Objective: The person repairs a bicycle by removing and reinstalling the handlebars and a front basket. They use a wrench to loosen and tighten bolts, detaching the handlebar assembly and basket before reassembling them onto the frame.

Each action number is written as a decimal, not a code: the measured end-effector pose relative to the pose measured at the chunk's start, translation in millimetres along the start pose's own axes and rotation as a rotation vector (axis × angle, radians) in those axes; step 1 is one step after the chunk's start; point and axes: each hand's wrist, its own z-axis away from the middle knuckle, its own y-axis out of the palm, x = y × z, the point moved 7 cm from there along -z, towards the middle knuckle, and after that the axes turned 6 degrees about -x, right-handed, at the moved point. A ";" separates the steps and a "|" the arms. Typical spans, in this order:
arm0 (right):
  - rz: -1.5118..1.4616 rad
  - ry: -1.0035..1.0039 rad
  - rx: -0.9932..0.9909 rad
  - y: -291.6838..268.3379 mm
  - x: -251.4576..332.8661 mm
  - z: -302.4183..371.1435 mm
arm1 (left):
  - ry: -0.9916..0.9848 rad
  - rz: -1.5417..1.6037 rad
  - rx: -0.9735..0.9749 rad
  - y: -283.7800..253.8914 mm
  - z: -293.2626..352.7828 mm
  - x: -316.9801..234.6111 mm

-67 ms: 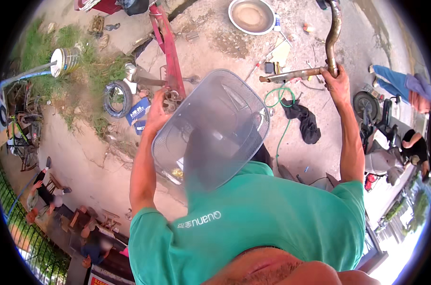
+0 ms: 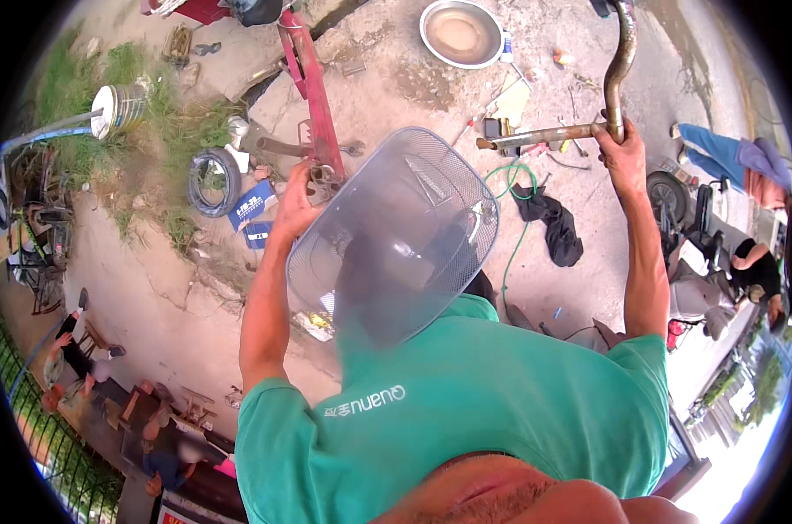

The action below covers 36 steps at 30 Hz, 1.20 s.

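In front of my chest is a grey wire-mesh basket (image 2: 394, 236), tilted, with its rim toward me. My left hand (image 2: 300, 199) is beside its far left edge, fingers curled by a grey metal part (image 2: 326, 181) near the red metal frame (image 2: 319, 113). What those fingers grip is partly hidden. At the right, my right hand (image 2: 621, 155) is wrapped around a bent, rusty metal pipe (image 2: 621, 65). From that hand, a straight, worn tube (image 2: 536, 137) reaches left.
A round metal basin (image 2: 461, 35) stands far ahead. Black cloth (image 2: 557, 231) and a green cord (image 2: 518, 240) lie on the concrete. At left are a tyre (image 2: 214, 182), a blue box (image 2: 254, 210) and a bucket (image 2: 117, 111). People are at both sides; a motorbike (image 2: 675, 196) stands at right.
The bent pipe and my right hand have shifted slightly right. My left hand and the basket have also moved a little to the right.
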 end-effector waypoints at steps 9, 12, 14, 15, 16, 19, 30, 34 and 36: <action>-0.162 -0.201 0.068 19.8 193.5 75.7 | -0.005 -0.058 0.010 -12.2 -7.0 1.1; -0.064 -0.330 0.115 74.9 224.2 80.9 | 0.100 -0.104 -0.098 -19.8 -6.2 11.2; 0.008 -0.423 0.138 112.7 243.4 83.7 | 0.071 -0.069 -0.086 -25.0 -4.8 10.8; 0.010 -0.473 0.155 129.5 258.7 90.4 | 0.061 -0.054 -0.081 -25.4 -4.2 12.5; 0.048 -0.542 0.201 145.2 271.1 91.4 | 0.079 -0.033 -0.116 -25.4 -2.5 17.6; 0.059 -0.694 0.322 182.5 300.6 95.1 | 0.094 -0.027 -0.070 -31.8 -6.3 9.3; 0.111 -0.942 0.461 244.4 344.3 93.5 | 0.123 0.061 -0.053 -28.4 -7.8 20.6; 0.121 -0.935 0.471 251.1 348.6 94.5 | 0.103 0.103 -0.039 -33.1 -8.0 17.7; 0.120 -0.928 0.477 253.9 349.7 95.9 | 0.100 0.106 -0.039 -34.4 -7.4 18.7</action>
